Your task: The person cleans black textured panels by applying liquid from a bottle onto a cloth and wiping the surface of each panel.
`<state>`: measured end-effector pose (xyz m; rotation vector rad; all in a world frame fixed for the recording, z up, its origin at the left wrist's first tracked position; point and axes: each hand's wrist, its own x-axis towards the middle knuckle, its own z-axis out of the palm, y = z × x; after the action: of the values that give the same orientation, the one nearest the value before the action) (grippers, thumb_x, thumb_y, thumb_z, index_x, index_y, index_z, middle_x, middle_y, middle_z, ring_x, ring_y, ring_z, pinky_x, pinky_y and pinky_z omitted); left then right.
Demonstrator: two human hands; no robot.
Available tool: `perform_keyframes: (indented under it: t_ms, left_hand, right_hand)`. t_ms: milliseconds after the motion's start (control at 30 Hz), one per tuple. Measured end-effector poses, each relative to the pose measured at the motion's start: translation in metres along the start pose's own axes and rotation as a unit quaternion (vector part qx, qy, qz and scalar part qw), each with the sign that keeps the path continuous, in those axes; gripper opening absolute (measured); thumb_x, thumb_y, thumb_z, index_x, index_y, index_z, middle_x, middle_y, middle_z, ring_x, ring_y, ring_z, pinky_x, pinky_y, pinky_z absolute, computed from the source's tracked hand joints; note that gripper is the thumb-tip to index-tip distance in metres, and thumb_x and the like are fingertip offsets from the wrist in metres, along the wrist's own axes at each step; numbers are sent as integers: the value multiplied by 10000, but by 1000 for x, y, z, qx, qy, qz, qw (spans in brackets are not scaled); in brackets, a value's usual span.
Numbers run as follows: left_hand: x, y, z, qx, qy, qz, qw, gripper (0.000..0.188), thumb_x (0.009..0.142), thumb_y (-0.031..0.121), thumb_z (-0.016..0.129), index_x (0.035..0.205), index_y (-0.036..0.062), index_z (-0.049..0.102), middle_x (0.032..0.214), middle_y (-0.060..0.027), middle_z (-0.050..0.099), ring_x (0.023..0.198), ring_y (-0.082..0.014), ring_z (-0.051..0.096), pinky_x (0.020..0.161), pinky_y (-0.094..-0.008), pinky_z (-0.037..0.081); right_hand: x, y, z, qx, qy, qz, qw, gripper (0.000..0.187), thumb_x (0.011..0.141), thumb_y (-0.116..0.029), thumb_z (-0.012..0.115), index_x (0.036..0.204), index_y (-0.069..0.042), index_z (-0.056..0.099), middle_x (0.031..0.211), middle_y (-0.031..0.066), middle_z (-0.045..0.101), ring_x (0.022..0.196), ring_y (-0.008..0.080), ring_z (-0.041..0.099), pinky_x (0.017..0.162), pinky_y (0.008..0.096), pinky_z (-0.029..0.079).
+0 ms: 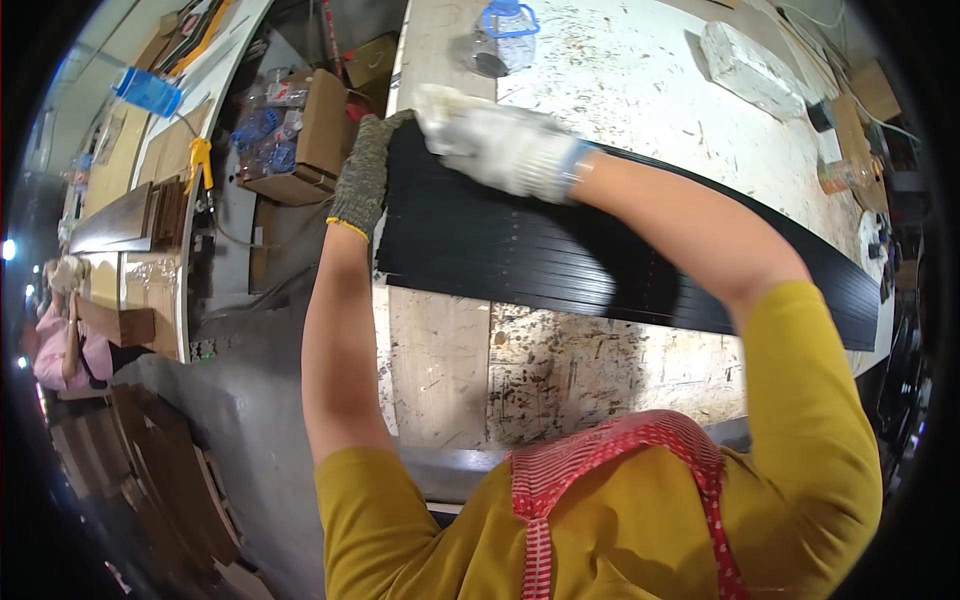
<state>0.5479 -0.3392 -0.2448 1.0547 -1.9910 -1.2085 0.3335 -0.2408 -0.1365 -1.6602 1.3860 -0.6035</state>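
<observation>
In the head view, the likeliest trouble seemed to be the long, glossy black panel with fine lengthwise lines skewing on the stained white worktable, since a hard sidelong push from the right hand in a white knitted glove would have had only the left hand in a mottled grey-green knitted glove near that end to check it. If the lines were joints between separate strips, which could not be told, uneven pressure might also have spread them; grit under the white glove could have scratched the shiny face. A wide sweep towards 12 o'clock might have knocked the clear plastic bottle with a blue cap and handle, which stood at the panel's 11 o'clock. The panel lay flat, stretching from the left hand towards 4 o'clock. That hand was against its end at 9 to 10 o'clock, fingers near the far corner; whether they gripped the edge or merely braced it could not be told. The right hand was over the far border at 10 to 11 o'clock, blurred, its fingers indistinct, so whether it was closed on a cloth or lay flat was unclear.
</observation>
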Motion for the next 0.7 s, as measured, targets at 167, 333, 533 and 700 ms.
perform_keyframes:
  t_ms: [167, 333, 533, 700]
  left_hand:
    - [-4, -26, 6, -31, 51, 14, 998, 435, 1079, 254, 269, 1349, 111, 578, 1313, -85, 611, 1224, -202, 557, 1050, -311, 408]
    - [12, -40, 16, 8, 101, 114, 988, 395, 1042, 182, 339, 1360, 71, 546, 1355, -110, 586, 1274, -260, 535, 1097, -345, 385]
    - [7, -50, 9, 87, 106, 121, 983, 409, 1032, 185, 393, 1405, 52, 497, 1386, -144, 556, 1297, -256, 515, 1104, -331, 373]
    - [10, -16, 17, -84, 108, -16, 990, 383, 1050, 210, 408, 1373, 52, 540, 1328, -136, 599, 1237, -223, 549, 1042, -323, 432]
  right_hand:
    - [-92, 38, -14, -305, 53, -143, 940, 179, 880, -172, 683, 972, -24, 643, 1313, 234, 558, 1027, 347, 664, 882, 428, 571]
    - [20, -9, 29, -324, 69, -78, 940, 183, 917, -254, 585, 942, -98, 678, 863, 161, 684, 811, 312, 694, 732, 435, 580]
    - [13, 3, 39, -310, -12, -79, 947, 188, 918, -267, 598, 998, -108, 660, 1019, 148, 644, 957, 317, 662, 827, 421, 560]
    - [23, -30, 41, -326, 26, -13, 945, 291, 945, -335, 569, 1054, -70, 617, 1017, 191, 637, 915, 334, 672, 777, 438, 563]
